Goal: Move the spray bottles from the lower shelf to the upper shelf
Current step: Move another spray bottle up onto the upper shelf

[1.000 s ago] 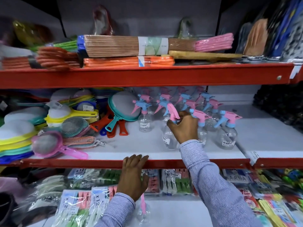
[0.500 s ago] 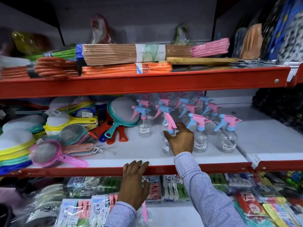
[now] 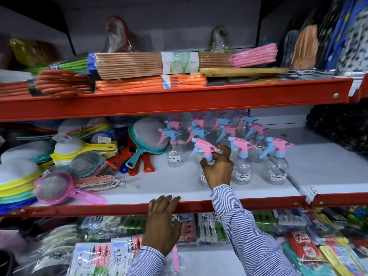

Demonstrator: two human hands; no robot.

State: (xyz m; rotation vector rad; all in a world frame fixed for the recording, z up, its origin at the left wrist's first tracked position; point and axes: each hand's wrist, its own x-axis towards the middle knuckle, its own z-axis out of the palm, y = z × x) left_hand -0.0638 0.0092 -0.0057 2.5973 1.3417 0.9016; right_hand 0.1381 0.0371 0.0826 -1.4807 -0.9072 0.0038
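Observation:
Several clear spray bottles (image 3: 275, 168) with pink and blue trigger heads stand in rows on the white middle shelf (image 3: 159, 186). My right hand (image 3: 218, 172) is closed around the neck of the front bottle (image 3: 205, 147), which has a pink head with its blue trigger pointing left. That bottle's base shows below my thumb, at shelf level. My left hand (image 3: 161, 226) lies flat against the shelf's red front edge, fingertips over the lip, holding nothing. One more spray bottle (image 3: 176, 261) stands on the bottom shelf by my left wrist.
The top shelf (image 3: 179, 102) carries bundled hangers (image 3: 151, 65) across most of its width. Plastic strainers and sieves (image 3: 59, 188) crowd the middle shelf's left half. To the right of the bottles is bare white shelf (image 3: 322, 166). Packaged clips (image 3: 111, 253) fill the bottom shelf.
The view has tilted down a little. My right hand has slid from the top of the front bottle's head to its neck, and the head now faces left. My left hand stays put.

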